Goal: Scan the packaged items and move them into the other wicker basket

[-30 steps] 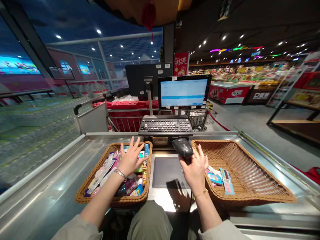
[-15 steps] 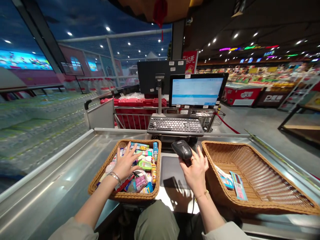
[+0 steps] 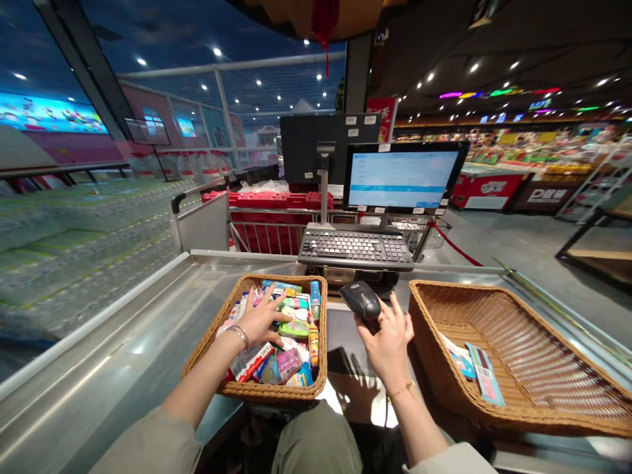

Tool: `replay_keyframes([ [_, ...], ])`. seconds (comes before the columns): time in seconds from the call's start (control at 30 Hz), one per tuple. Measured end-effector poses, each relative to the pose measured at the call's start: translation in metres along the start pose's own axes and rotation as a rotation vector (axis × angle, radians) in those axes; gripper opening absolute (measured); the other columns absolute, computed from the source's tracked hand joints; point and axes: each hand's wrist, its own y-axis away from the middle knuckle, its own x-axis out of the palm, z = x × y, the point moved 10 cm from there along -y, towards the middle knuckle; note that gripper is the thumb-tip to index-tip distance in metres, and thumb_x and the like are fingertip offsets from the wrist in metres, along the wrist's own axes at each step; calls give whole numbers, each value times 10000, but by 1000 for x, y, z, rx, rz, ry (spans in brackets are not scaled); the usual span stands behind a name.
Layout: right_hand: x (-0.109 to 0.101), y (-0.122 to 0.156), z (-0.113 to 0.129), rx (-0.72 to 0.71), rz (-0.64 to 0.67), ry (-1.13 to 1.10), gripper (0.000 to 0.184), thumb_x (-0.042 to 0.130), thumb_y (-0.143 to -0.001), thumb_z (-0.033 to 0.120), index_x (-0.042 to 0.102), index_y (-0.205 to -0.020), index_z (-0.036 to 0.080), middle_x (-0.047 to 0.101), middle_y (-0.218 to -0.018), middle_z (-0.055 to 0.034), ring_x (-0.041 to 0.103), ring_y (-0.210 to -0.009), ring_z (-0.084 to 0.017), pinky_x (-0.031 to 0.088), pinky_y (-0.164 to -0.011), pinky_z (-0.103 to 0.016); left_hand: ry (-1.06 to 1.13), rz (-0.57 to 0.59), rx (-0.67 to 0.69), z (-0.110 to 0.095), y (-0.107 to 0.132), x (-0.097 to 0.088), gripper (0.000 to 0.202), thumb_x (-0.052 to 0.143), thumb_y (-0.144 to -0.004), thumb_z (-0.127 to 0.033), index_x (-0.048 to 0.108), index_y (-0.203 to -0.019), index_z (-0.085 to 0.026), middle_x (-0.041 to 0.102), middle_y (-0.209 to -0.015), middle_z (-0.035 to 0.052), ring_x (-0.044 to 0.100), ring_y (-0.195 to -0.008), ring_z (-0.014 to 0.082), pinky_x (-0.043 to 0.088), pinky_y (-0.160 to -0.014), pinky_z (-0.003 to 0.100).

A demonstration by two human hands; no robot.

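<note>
My left hand (image 3: 261, 319) is spread over the left wicker basket (image 3: 323, 342), which is full of small packaged goods. Under and around its fingers lie a green package (image 3: 295, 328), a red and white box (image 3: 255, 361), a purple package (image 3: 288, 363) and a blue bottle (image 3: 315, 299); whether the fingertips touch any of them I cannot tell. My right hand (image 3: 388, 336) is wrapped round the handle of a black barcode scanner (image 3: 361, 300), held between the two baskets. In the right wicker basket (image 3: 543, 355) lie a pink and blue flat pack (image 3: 485, 374) and a blue and white pack (image 3: 460, 357).
A keyboard (image 3: 355, 247) stands behind the baskets, with a lit monitor (image 3: 399, 178) above it. A grey pad (image 3: 345, 336) lies between the baskets. The metal counter (image 3: 148, 329) has a raised edge. A cable hangs below the scanner.
The view has shifted slightly, so the baskets and monitor appear further right. My left hand has moved a little within the basket, and the red and white box shows more. The scanner stays in my right hand.
</note>
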Motion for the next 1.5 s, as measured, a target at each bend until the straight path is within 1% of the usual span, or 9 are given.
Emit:
replay_keyframes([
  [0.1,4,1,-3,23,19,-7,302,544,-842,415,650,-1042,216,625,-1289,-77,313,-1404,-331,125,-1102,-630,28,14,13,2,-7,4,497,752,-622,-626,707,-1074,-422,353,-1557,37,95,-1459,452,-185,-992,767],
  [0.27,8,1,-6,47,28,-9,274,545,-833,409,648,-1008,224,625,-1291,-61,313,-1405,-326,132,-1100,-631,90,-6,25,8,-15,9,449,769,-630,-588,730,-1021,-371,413,-1522,50,114,-1456,450,-218,-996,744],
  [0.47,8,1,-4,42,27,-13,258,535,-833,396,650,-966,208,631,-1274,-83,315,-1405,-314,135,-1111,-606,125,-4,70,4,-12,8,374,773,-685,-499,717,-1024,-352,442,-1500,39,97,-1476,382,-242,-1031,692],
  [0.63,8,1,0,39,39,-15,265,529,-842,385,653,-990,203,621,-1289,-91,310,-1406,-324,140,-1104,-617,70,-95,98,-7,-2,-12,153,639,-838,-414,704,-890,-285,462,-1481,25,140,-1480,320,-131,-1086,703],
  [0.8,5,2,4,1,18,-14,253,542,-846,373,649,-1010,213,621,-1293,-80,320,-1405,-320,155,-1099,-631,18,-206,56,-6,5,-38,136,637,-833,-387,704,-907,-295,480,-1466,26,203,-1464,336,-27,-1093,739],
  [0.93,4,2,7,-32,17,-14,252,560,-841,376,646,-1010,210,624,-1290,-84,323,-1405,-325,176,-1092,-640,-30,-357,30,-7,7,-64,143,612,-841,-344,712,-936,-309,482,-1462,16,216,-1462,333,-17,-1101,738],
  [1.07,2,1,13,-64,24,-5,261,563,-841,368,648,-1038,219,612,-1311,-78,311,-1412,-325,175,-1095,-644,-73,-510,34,-17,7,-83,169,600,-845,-343,716,-961,-302,506,-1440,26,240,-1454,339,-19,-1116,723],
  [1.27,0,2,27,-111,70,2,254,574,-832,327,658,-1051,231,574,-1363,-63,252,-1440,-328,155,-1100,-660,-85,-638,41,-41,-3,-95,187,580,-861,-342,716,-979,-293,536,-1413,29,274,-1441,340,-26,-1122,720],
  [1.5,-3,3,34,-127,105,7,236,563,-825,290,674,-1027,238,562,-1377,-63,250,-1441,-329,151,-1103,-654,-90,-675,63,-63,-18,-101,208,569,-869,-332,713,-1016,-303,530,-1419,15,261,-1448,334,-31,-1132,708],
])
